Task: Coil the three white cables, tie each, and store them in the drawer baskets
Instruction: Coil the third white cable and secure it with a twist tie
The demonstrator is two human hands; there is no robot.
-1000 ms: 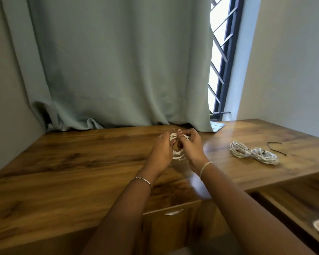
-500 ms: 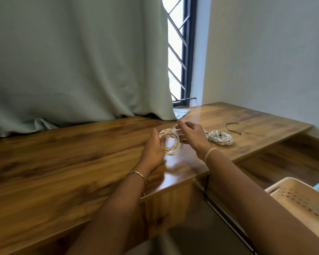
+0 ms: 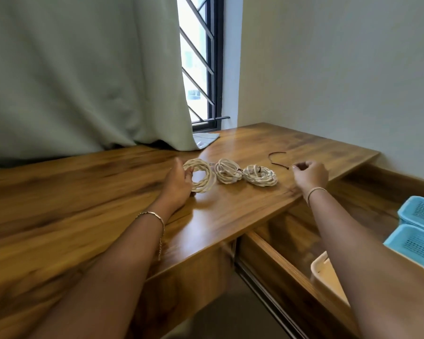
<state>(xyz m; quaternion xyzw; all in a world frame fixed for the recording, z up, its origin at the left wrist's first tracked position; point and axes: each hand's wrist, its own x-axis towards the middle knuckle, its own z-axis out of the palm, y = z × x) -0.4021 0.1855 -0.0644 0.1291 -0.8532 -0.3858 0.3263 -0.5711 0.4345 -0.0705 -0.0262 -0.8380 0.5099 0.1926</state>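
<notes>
Three coiled white cables lie in a row on the wooden desk (image 3: 83, 204). My left hand (image 3: 178, 185) grips the left coil (image 3: 202, 177), thumb in its hole, with the coil resting on the desk. The middle coil (image 3: 228, 171) and the right coil (image 3: 261, 176) each carry a dark tie. A loose dark tie (image 3: 275, 159) lies just beyond them. My right hand (image 3: 310, 174) hovers to the right of the coils, fingers curled, its fingertips pinching the near end of that tie.
An open drawer (image 3: 274, 245) runs below the desk's right edge. It holds a cream basket (image 3: 327, 277) and two blue baskets (image 3: 420, 212) (image 3: 413, 242). A grey curtain (image 3: 83, 81) and a barred window (image 3: 206, 69) stand behind the desk.
My view swung right. The left hand lowered its coil onto the desk beside the other two. The right hand let go of that coil and moved right to the loose tie.
</notes>
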